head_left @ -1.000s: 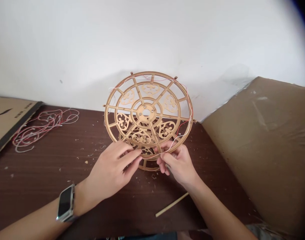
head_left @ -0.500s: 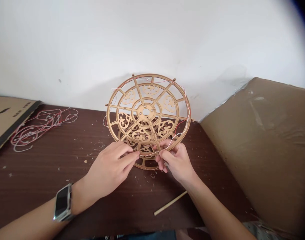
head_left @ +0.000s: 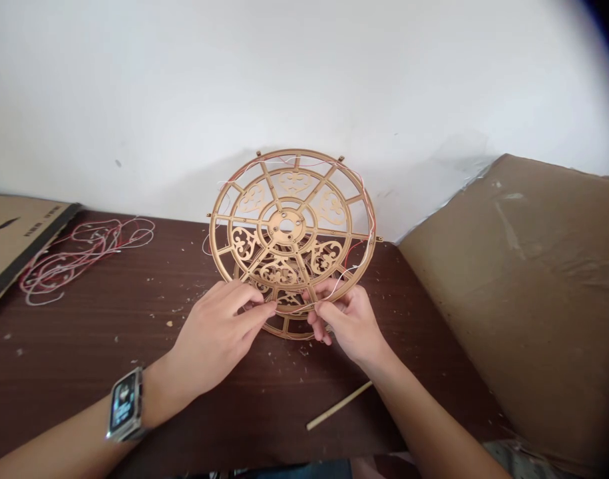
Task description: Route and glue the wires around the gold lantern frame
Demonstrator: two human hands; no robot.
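Note:
A round gold openwork frame (head_left: 286, 226) with scroll ornaments stands tilted up in front of me. Thin red and white wires (head_left: 368, 199) run along its outer ring. My left hand (head_left: 221, 326) pinches at the lower rim, with thumb and forefinger together by the wire there. Just to the right, my right hand (head_left: 349, 319) grips the same rim, thumb in front and fingers behind. Beneath the tilted frame lies a second gold ring (head_left: 284, 326), partly hidden by the first one and by my hands.
On the brown table (head_left: 149, 293), a tangle of red and white wires (head_left: 84, 253) lies at the left beside a cardboard box (head_left: 19, 233). A thin stick (head_left: 339, 406) rests near the front edge. A large brown cardboard piece (head_left: 524, 279) rises at the right. Small scraps are scattered about.
The gold frame has turned slightly and shifted a little left. Both hands keep their hold at the lower rim. The watch display on my left wrist has lit up.

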